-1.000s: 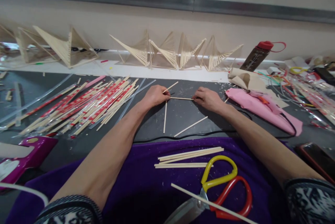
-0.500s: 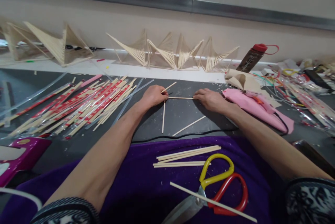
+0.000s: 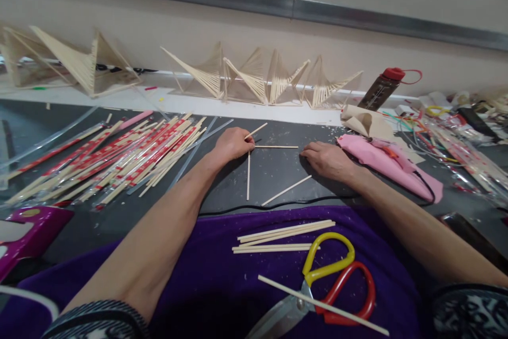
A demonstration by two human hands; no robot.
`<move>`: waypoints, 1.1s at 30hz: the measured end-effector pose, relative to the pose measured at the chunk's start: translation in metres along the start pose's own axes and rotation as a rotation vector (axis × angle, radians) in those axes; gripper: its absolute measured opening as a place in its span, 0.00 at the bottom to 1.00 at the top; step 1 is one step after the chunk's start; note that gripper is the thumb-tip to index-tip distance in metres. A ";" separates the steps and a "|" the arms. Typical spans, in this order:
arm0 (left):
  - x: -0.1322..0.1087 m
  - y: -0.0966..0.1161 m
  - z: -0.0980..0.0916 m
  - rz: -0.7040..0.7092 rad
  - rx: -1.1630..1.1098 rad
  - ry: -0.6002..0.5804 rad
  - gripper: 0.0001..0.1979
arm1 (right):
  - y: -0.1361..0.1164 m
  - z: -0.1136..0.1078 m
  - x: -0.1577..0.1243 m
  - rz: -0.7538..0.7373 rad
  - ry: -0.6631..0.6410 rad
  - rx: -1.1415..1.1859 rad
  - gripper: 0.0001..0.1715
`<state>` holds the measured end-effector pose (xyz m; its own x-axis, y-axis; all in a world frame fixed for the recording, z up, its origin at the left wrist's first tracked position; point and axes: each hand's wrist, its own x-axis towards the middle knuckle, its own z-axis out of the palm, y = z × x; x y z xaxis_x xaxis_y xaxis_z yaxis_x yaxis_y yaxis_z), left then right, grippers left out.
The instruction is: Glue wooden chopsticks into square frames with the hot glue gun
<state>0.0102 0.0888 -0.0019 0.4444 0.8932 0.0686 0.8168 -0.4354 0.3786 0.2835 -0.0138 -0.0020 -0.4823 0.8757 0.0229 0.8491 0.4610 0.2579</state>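
Note:
At the back middle of the table, my left hand (image 3: 233, 144) is closed, its fingertips pinching thin wooden sticks where they meet. One stick (image 3: 278, 147) runs right from those fingers, flat on the table. Another stick (image 3: 248, 176) points toward me, and a short one (image 3: 256, 130) slants up above the fingers. My right hand (image 3: 327, 160) rests on the table with its fingers loosely stretched, a small gap from the horizontal stick's end. Between the hands and the cable lies a slanted loose stick (image 3: 286, 191).
On a purple cloth (image 3: 206, 275) lie several sticks (image 3: 286, 230) and scissors (image 3: 317, 296) with a stick across them. Wrapped chopsticks (image 3: 130, 154) spread at left. A pink cloth bundle (image 3: 389, 167), bottle (image 3: 381, 89) and black cable (image 3: 278, 204) are near. Stick models (image 3: 246, 80) stand behind.
My right hand has moved slightly right, off the end of the horizontal stick, which now shows whole at that side. My left hand keeps its pinch in the same place.

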 end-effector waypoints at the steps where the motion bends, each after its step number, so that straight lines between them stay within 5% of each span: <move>1: 0.000 0.000 0.000 -0.005 0.011 0.003 0.10 | 0.002 0.000 -0.002 0.034 -0.010 -0.027 0.18; 5: 0.000 0.002 -0.001 -0.001 0.051 -0.009 0.11 | 0.013 -0.002 -0.007 0.280 -0.077 -0.163 0.16; 10: 0.001 0.001 -0.001 0.004 0.068 -0.007 0.11 | 0.002 -0.004 -0.005 0.111 -0.044 -0.045 0.18; 16: 0.002 0.001 0.000 -0.012 0.093 -0.015 0.12 | 0.009 -0.005 -0.011 0.363 0.017 0.073 0.16; 21: 0.002 0.000 0.000 -0.041 0.079 -0.023 0.12 | -0.004 -0.013 -0.023 0.091 0.070 0.588 0.13; 24: 0.001 0.001 -0.002 -0.038 0.041 -0.008 0.12 | -0.019 -0.014 -0.024 -0.068 0.023 0.643 0.12; 33: -0.006 0.015 -0.009 -0.007 -0.034 0.101 0.12 | -0.006 -0.018 -0.030 0.077 -0.016 0.742 0.07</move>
<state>0.0163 0.0781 0.0119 0.3977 0.9039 0.1575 0.8060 -0.4262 0.4108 0.2888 -0.0456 0.0134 -0.4175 0.9087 -0.0011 0.8052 0.3694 -0.4639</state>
